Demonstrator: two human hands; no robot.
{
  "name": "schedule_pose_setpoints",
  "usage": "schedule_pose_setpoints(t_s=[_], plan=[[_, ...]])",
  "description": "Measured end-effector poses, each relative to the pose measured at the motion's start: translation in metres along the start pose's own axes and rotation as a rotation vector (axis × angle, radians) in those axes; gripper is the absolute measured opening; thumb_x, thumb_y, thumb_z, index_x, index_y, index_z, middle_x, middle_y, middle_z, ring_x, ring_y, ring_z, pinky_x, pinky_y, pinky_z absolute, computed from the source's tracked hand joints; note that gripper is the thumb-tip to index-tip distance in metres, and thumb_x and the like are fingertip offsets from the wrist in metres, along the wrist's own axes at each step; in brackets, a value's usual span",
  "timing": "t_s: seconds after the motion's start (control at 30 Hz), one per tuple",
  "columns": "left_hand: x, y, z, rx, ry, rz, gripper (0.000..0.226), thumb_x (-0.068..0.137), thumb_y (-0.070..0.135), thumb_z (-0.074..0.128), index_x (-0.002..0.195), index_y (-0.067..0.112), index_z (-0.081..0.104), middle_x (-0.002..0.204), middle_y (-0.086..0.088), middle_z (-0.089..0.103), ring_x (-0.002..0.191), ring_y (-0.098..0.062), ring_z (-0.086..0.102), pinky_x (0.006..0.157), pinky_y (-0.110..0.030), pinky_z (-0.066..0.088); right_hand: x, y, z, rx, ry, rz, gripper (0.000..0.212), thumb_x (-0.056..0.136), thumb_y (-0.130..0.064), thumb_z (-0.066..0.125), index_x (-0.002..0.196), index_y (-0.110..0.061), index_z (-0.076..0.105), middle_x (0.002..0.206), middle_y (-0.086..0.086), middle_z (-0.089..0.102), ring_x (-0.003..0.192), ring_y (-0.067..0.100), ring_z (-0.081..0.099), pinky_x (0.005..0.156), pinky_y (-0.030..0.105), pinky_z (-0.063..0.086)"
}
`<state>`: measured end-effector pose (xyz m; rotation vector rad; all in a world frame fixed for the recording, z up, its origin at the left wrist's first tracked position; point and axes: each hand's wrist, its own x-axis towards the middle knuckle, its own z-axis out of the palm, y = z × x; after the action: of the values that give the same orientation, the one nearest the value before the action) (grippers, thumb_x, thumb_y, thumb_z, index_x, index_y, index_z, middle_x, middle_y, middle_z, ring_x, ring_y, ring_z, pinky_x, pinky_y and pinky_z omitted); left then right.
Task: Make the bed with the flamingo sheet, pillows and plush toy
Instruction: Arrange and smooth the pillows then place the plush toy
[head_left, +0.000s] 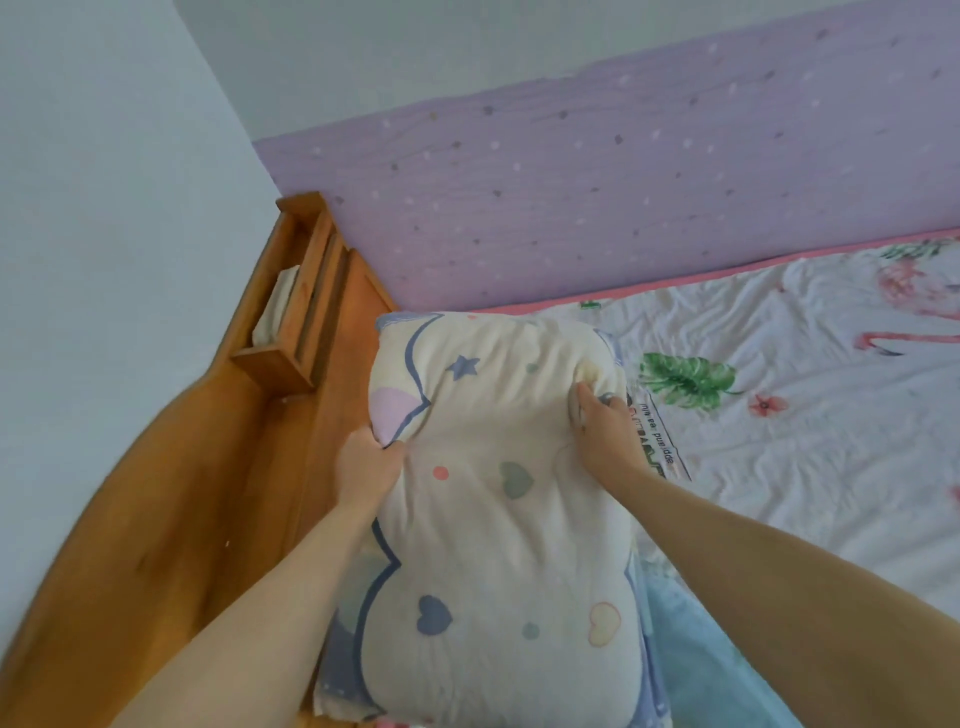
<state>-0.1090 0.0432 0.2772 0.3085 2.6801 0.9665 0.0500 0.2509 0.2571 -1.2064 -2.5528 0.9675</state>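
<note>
A cream pillow (498, 467) printed with hearts, dots and a blue star is held at the left end of the bed, just beside the wooden headboard (234, 467). Its left edge is gripped by the left hand (366, 465), whose fingers are curled into a bunched fold of the fabric. Its right edge is grasped by the right hand (610, 436), with the fingertips dug into the cover. To the right, the flamingo sheet (805, 415) is spread over the mattress, wrinkled, with a green leaf and pink birds printed on it. A light blue cloth (696, 649) is seen near the right forearm. A white folded item (278, 306) is kept in a compartment of the headboard. On the far side, the bed is bordered by a purple dotted wall panel (571, 182).
</note>
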Motion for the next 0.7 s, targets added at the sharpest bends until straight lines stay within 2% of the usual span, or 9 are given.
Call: schedule_pose_setpoints(t_s=[0.07, 0.17, 0.27, 0.4, 0.47, 0.6, 0.7], plan=[[0.027, -0.019, 0.007, -0.049, -0.052, -0.004, 0.013, 0.089, 0.019, 0.059, 0.098, 0.009, 0.058, 0.094, -0.009, 0.060, 0.091, -0.029, 0.059, 0.075, -0.033, 0.049, 0.017, -0.004, 0.023, -0.018, -0.052, 0.027, 0.034, 0.091, -0.006, 0.034, 0.121, -0.020, 0.042, 0.101, 0.009, 0.041, 0.083, 0.030, 0.049, 0.072, 0.036, 0.045], [0.065, -0.043, 0.018, -0.093, -0.098, -0.031, 0.012, 0.090, 0.020, 0.059, 0.096, 0.009, 0.057, 0.093, -0.009, 0.061, 0.089, -0.026, 0.059, 0.075, -0.032, 0.048, 0.041, -0.012, 0.053, -0.044, -0.086, 0.088, 0.039, 0.095, -0.010, 0.033, 0.132, -0.022, 0.040, 0.103, 0.007, 0.040, 0.085, 0.028, 0.047, 0.072, 0.034, 0.040], [0.091, -0.058, 0.031, -0.132, -0.105, -0.060, 0.009, 0.088, 0.017, 0.060, 0.092, 0.008, 0.059, 0.087, -0.008, 0.062, 0.085, -0.026, 0.060, 0.076, -0.036, 0.051, 0.063, -0.017, 0.076, -0.166, -0.085, 0.042, 0.050, 0.096, -0.009, 0.036, 0.144, -0.019, 0.032, 0.120, 0.020, 0.046, 0.104, 0.036, 0.051, 0.085, 0.040, 0.044], [0.119, -0.071, 0.049, -0.167, -0.103, -0.064, 0.002, 0.086, 0.008, 0.059, 0.086, 0.010, 0.058, 0.081, -0.005, 0.060, 0.080, -0.026, 0.059, 0.072, -0.031, 0.048, 0.094, -0.018, 0.096, -0.205, -0.052, 0.034, 0.048, 0.093, -0.005, 0.038, 0.139, -0.017, 0.034, 0.123, 0.017, 0.044, 0.107, 0.036, 0.049, 0.087, 0.042, 0.045], [0.137, -0.071, 0.060, -0.171, -0.111, -0.048, 0.003, 0.087, 0.008, 0.058, 0.088, 0.010, 0.057, 0.082, -0.005, 0.059, 0.080, -0.024, 0.057, 0.072, -0.029, 0.045, 0.112, -0.016, 0.107, -0.239, -0.048, 0.019, 0.055, 0.091, -0.002, 0.039, 0.143, -0.018, 0.032, 0.125, 0.020, 0.043, 0.110, 0.038, 0.047, 0.089, 0.042, 0.043], [0.178, -0.069, 0.082, -0.152, -0.107, -0.036, 0.006, 0.088, 0.013, 0.058, 0.093, 0.011, 0.055, 0.091, -0.008, 0.060, 0.087, -0.025, 0.058, 0.079, -0.033, 0.048, 0.151, -0.009, 0.125, -0.214, 0.023, 0.029, 0.059, 0.091, -0.001, 0.037, 0.145, -0.024, 0.029, 0.130, 0.015, 0.040, 0.111, 0.037, 0.043, 0.092, 0.042, 0.041], [0.211, -0.067, 0.099, -0.167, -0.074, -0.010, 0.009, 0.086, 0.012, 0.059, 0.094, 0.007, 0.056, 0.090, -0.012, 0.060, 0.089, -0.031, 0.060, 0.080, -0.036, 0.050, 0.182, -0.005, 0.132, -0.230, 0.067, -0.035, 0.069, 0.088, 0.002, 0.039, 0.147, -0.030, 0.023, 0.132, 0.011, 0.039, 0.112, 0.034, 0.041, 0.091, 0.040, 0.040]])
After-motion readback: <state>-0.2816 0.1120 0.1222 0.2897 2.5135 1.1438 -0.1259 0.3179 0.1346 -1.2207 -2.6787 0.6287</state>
